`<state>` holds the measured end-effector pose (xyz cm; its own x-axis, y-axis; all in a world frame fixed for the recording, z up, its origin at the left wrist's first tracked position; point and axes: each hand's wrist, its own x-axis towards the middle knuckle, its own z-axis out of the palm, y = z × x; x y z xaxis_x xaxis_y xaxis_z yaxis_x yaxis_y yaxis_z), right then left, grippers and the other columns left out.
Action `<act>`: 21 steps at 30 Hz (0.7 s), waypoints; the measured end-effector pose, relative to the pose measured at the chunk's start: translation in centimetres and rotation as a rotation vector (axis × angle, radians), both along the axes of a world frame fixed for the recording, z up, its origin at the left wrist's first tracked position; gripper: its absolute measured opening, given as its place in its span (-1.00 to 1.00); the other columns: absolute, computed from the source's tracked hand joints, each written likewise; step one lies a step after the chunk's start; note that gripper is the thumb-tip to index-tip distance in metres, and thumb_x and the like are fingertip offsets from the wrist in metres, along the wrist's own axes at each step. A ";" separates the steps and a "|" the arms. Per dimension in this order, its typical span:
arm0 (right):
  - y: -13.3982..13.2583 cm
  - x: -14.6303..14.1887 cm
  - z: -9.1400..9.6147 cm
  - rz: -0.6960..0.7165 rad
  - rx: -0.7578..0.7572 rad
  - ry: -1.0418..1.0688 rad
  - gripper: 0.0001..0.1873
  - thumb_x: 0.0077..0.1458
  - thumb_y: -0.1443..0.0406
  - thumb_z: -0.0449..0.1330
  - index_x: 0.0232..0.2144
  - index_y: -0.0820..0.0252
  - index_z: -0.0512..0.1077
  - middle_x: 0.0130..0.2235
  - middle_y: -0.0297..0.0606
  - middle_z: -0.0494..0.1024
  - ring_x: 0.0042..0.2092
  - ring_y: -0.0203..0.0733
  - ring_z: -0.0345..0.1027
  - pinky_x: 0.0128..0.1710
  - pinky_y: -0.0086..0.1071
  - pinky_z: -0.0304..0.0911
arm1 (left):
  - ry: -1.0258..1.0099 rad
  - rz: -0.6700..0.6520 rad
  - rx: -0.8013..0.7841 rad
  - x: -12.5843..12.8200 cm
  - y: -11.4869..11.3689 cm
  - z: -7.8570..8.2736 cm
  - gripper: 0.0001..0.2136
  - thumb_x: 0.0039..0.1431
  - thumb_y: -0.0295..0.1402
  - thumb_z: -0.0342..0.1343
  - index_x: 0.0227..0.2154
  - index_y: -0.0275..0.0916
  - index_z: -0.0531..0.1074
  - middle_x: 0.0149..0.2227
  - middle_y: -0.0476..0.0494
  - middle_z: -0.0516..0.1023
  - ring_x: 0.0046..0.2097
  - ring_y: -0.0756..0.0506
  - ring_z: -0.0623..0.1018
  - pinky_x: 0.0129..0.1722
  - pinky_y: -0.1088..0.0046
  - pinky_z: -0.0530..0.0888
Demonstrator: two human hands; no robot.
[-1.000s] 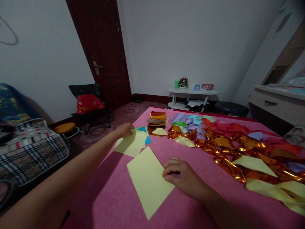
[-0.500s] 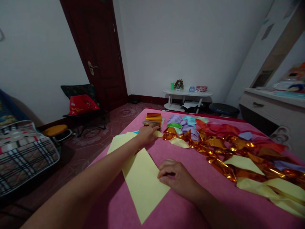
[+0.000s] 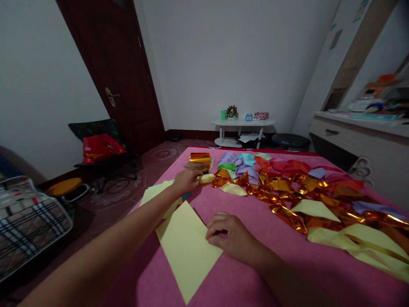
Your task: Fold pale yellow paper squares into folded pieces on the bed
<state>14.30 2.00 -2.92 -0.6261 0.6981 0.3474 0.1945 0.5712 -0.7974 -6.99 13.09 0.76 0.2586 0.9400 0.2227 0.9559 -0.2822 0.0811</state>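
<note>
The yellow sheet (image 3: 188, 256) lies on the table (image 3: 252, 217), the right hand (image 3: 228, 236) curled narrow at its right edge. Beyond, the folded paper (image 3: 207, 178) extends lengthwise rightward from the nearer left hand (image 3: 187, 181); neither grip can be confirmed.

yellow sheet (image 3: 189, 251): smooth, matt paper; gold pieces (image 3: 289, 217): glossy, crinkled foil; pink table cover (image 3: 255, 221): matt cloth.

No readable text, labels or numbers.
</note>
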 end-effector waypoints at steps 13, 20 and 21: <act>0.4 -0.1 -0.7 0.020 0.039 0.023 -0.87 -0.11 0.48 0.30 -0.49 0.16 0.56 -0.42 -0.38 0.56 -0.29 -0.30 0.37 -0.26 -0.46 0.20 | -0.170 -0.109 -0.194 1.4 -0.1 -0.1 -0.84 -0.12 -0.30 0.19 -0.48 -0.29 0.52 -0.50 -0.08 0.54 -0.49 -0.03 0.44 -0.55 0.52 0.18; 0.3 -0.1 -0.6 0.012 0.050 0.036 -0.88 -0.11 0.44 0.30 -0.46 0.14 0.57 -0.39 -0.38 0.57 -0.28 -0.29 0.38 -0.25 -0.47 0.21 | -0.363 -0.126 -0.260 3.2 0.1 3.2 -0.78 -0.02 -0.28 0.14 -0.56 -0.37 0.52 -0.63 -0.08 0.48 -0.58 0.00 0.42 -0.59 0.56 0.23; 0.2 -0.1 -0.6 0.015 0.048 0.043 -0.88 -0.11 0.44 0.30 -0.46 0.14 0.57 -0.39 -0.38 0.57 -0.27 -0.29 0.38 -0.24 -0.47 0.21 | -0.406 -0.145 -0.263 4.2 0.0 3.9 -0.75 0.03 -0.26 0.11 -0.47 -0.39 0.54 -0.58 -0.11 0.52 -0.54 -0.01 0.46 -0.58 0.56 0.27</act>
<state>14.22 2.20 -3.53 -0.6201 0.6709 0.4066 0.1522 0.6113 -0.7766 -2.77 13.05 4.67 0.3319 0.9388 0.0926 0.7850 -0.3293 0.5247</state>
